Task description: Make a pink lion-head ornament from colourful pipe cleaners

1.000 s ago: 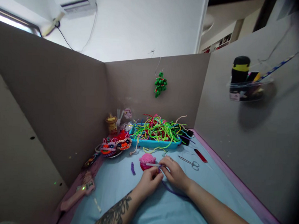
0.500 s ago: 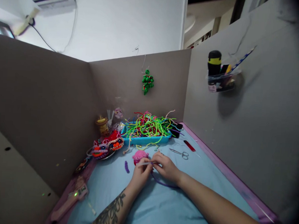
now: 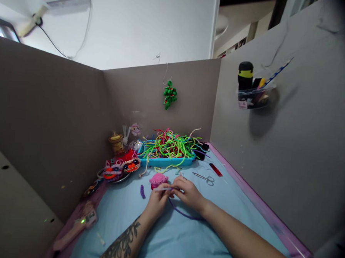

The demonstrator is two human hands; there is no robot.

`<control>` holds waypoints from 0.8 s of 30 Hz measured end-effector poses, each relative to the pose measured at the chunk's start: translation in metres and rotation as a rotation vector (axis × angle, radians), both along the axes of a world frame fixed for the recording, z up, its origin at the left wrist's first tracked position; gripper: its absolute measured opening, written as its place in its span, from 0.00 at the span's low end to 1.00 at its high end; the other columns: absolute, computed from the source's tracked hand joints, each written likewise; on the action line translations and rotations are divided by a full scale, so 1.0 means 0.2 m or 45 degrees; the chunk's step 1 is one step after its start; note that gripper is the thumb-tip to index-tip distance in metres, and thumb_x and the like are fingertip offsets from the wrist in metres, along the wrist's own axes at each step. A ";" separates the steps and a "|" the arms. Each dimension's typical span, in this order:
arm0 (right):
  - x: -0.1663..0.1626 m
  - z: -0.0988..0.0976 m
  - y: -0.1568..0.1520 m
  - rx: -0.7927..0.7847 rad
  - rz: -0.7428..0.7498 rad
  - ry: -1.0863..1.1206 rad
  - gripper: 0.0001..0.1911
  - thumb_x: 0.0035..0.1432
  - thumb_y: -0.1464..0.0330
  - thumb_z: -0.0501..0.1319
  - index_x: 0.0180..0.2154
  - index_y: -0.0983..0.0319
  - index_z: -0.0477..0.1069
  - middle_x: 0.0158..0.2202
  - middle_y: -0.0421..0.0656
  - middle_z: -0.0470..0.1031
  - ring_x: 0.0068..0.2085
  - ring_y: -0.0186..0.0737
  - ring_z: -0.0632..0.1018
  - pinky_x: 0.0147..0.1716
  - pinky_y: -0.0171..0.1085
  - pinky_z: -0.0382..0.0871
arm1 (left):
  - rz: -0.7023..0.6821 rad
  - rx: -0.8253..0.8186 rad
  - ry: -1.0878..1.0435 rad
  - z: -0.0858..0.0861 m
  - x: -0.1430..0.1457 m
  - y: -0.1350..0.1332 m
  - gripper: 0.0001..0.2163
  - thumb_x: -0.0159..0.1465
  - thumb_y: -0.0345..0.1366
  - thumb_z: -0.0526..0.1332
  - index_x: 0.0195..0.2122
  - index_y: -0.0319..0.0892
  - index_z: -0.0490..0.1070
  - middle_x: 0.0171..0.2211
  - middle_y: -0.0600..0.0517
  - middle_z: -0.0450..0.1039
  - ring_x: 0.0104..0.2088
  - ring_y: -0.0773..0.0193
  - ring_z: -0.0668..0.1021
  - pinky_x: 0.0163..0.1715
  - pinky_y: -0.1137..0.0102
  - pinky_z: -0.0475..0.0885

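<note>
My left hand (image 3: 157, 202) is closed on a pale, thin stick (image 3: 161, 189), which crosses over its fingers. Close against it, my right hand (image 3: 188, 192) pinches a purple pipe cleaner (image 3: 182, 213) near the stick's right end. The pipe cleaner's free length curves down and passes under my right wrist. The fingertips partly hide where stick and pipe cleaner meet. Just beyond my left hand sits a pink fuzzy figure (image 3: 158, 178) with some red below it. A short coiled purple piece (image 3: 142, 191) lies left of that hand.
A blue tray (image 3: 167, 162) heaped with coloured pipe cleaners (image 3: 171, 144) stands at the back. Scissors (image 3: 204, 179) and a red strip (image 3: 216, 169) lie to the right. Finished fuzzy pieces (image 3: 121, 168) fill a plate at left, with a pink glue gun (image 3: 76, 230) nearer me. Grey panels enclose the table.
The view has shifted slightly, so the table's things sit a little further left. Both hands stay together with the stick and the purple pipe cleaner, with hardly any visible change in grip.
</note>
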State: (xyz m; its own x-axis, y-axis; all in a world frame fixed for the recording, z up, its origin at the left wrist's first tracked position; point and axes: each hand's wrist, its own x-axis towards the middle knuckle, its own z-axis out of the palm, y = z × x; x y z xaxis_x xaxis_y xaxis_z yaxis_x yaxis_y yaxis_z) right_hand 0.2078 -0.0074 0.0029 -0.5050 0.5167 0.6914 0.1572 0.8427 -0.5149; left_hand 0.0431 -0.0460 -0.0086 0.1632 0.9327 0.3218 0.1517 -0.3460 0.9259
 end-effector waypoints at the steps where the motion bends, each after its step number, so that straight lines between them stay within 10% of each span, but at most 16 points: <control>1: 0.00 0.00 0.00 0.005 -0.013 -0.007 0.05 0.58 0.73 0.58 0.37 0.61 0.71 0.32 0.43 0.71 0.36 0.39 0.72 0.38 0.38 0.68 | -0.013 0.028 0.022 0.00 0.00 0.00 0.09 0.62 0.38 0.55 0.36 0.39 0.69 0.29 0.50 0.71 0.29 0.63 0.75 0.31 0.69 0.70; 24: -0.02 -0.05 0.02 0.268 -0.362 -0.313 0.09 0.58 0.77 0.53 0.39 0.61 0.67 0.34 0.46 0.70 0.38 0.43 0.70 0.39 0.41 0.66 | 0.052 -0.121 0.121 -0.02 0.02 0.01 0.11 0.59 0.38 0.56 0.36 0.35 0.72 0.25 0.51 0.72 0.26 0.64 0.73 0.28 0.71 0.65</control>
State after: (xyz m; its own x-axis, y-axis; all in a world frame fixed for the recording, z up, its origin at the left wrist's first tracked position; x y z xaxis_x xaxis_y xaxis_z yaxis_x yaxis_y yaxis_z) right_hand 0.2036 -0.0033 -0.0061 -0.5259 0.5193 0.6736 0.4949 0.8309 -0.2542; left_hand 0.0481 -0.0436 -0.0129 0.1499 0.9646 0.2168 0.2521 -0.2493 0.9350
